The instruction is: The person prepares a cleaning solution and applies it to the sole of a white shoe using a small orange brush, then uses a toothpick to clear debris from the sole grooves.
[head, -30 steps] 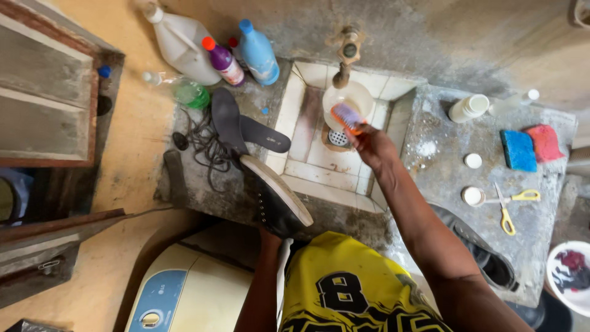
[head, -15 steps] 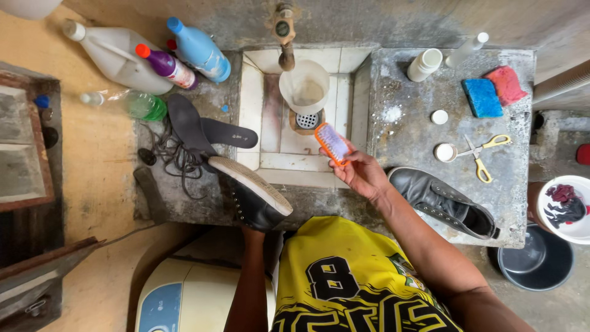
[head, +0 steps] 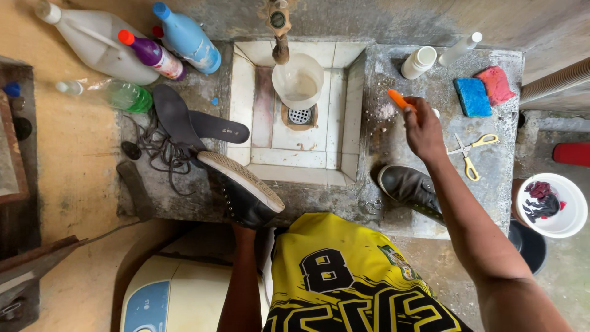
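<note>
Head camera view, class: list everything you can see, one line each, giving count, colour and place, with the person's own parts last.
Sink: one, pale tiled, centre.
Cup: one, clear, under the tap.
Bottles: five at far left, white, purple, blue, green, clear.
Insoles: two, dark, left of the sink.
Laces: dark tangle beside them.
Sponges: blue and red, far right.
Scissors: one, yellow-handled.
White tubs: two, by the wall.
Second shoe: one, dark, right counter.
Bowl: one, white, lower right.
Left hand: inside a black shoe.
Right hand: holds an orange brush.

Shoes two; insoles two; sponges two; bottles four.
</note>
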